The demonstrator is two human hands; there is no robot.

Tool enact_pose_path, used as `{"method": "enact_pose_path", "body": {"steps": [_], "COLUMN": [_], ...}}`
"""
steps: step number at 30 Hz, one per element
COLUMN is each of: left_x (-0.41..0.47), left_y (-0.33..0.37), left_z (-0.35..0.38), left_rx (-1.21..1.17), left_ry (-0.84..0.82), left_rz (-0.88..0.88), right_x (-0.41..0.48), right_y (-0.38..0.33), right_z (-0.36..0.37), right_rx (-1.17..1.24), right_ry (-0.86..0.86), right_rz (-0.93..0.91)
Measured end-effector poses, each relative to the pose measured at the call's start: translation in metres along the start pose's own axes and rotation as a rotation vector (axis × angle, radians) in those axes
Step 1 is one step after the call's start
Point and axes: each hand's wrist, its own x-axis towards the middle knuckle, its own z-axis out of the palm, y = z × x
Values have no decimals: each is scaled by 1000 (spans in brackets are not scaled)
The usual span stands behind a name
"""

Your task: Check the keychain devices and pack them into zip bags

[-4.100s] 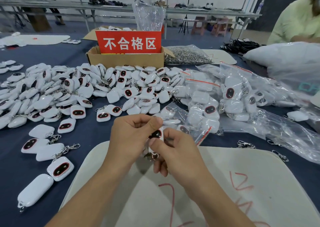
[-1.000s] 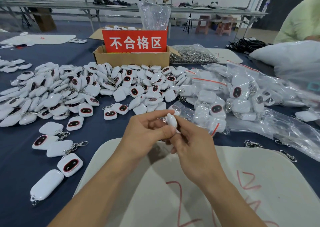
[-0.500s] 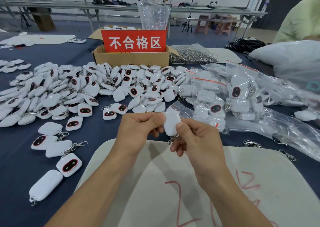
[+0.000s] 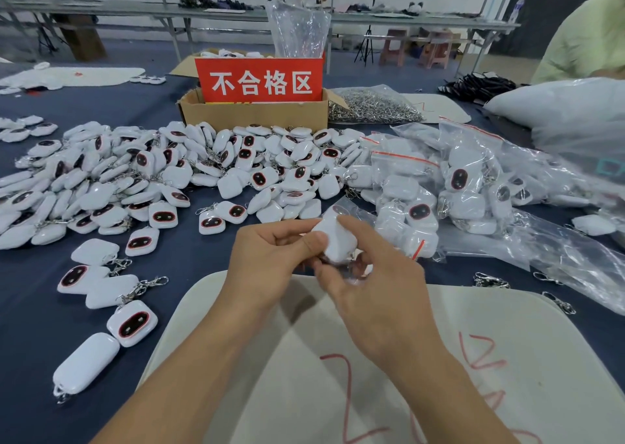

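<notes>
Both hands hold one white keychain device point(image 4: 336, 242) above the near edge of the blue table, its plain white back facing me. My left hand point(image 4: 270, 261) pinches its left side between thumb and fingers. My right hand point(image 4: 372, 274) grips it from the right, index finger on top; the metal clasp hangs half hidden under the fingers. A big heap of loose keychain devices point(image 4: 162, 176) lies behind and to the left. Devices packed in zip bags point(image 4: 422, 186) pile up to the right, with empty zip bags point(image 4: 558, 250) beside them.
A cardboard box point(image 4: 253, 113) with a red sign point(image 4: 260, 79) stands behind the heap, a bag of metal clasps point(image 4: 372, 105) to its right. A white mat with red marks point(image 4: 372, 359) lies under my forearms. Another person in a light green top point(image 4: 588, 37) sits far right.
The device was turned over: its dark face showed earlier, now its white back faces me. Both hands kept hold of it and shifted slightly right.
</notes>
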Motion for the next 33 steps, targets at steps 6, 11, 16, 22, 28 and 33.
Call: {"method": "enact_pose_path", "body": {"steps": [6,11,16,22,28,33], "left_x": [-2,-14,-28,-24,-22,-20], "left_y": [2,-11,-24,-28,-29,-31], "left_z": [-1,11,41,44,40,34], "left_rx": [28,510,924,1084,876,720], "left_ry": [-50,-65,-24,-14,-11,45], "left_rz": [70,194,302,295,235,223], "right_x": [12,35,39,35,32,29], "right_y": [10,24,37,37,30,29], "right_z": [-18,-55,-58,-55,-53,-51], "right_rx": [78,620,515,431,378,278], "right_ry": [192,429,376,328,135,-6], "right_rz": [14,472,547,537,535,502]}}
